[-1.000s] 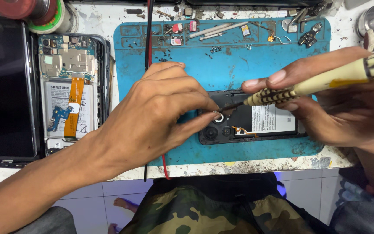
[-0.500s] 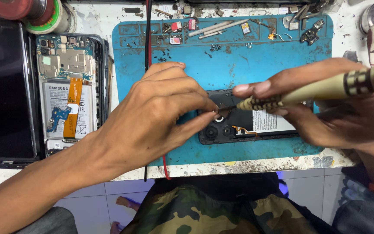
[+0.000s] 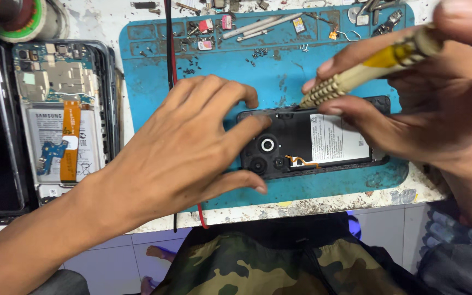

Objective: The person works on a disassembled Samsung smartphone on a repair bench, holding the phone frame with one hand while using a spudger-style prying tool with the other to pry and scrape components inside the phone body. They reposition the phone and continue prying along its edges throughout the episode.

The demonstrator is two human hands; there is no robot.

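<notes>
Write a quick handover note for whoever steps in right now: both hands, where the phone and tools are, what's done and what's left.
Left hand: flat on the blue mat, fingers steadying the camera end of the opened black phone.
Right hand: grips a yellow screwdriver, tip at the phone's top edge.
Done: back cover is off; battery and camera modules are exposed.
Left: the inner black frame is still in place; whether its screws are out cannot be seen.
Nearby: loose screws and tweezers at the mat's top; a second opened phone lies left of the mat.
</notes>
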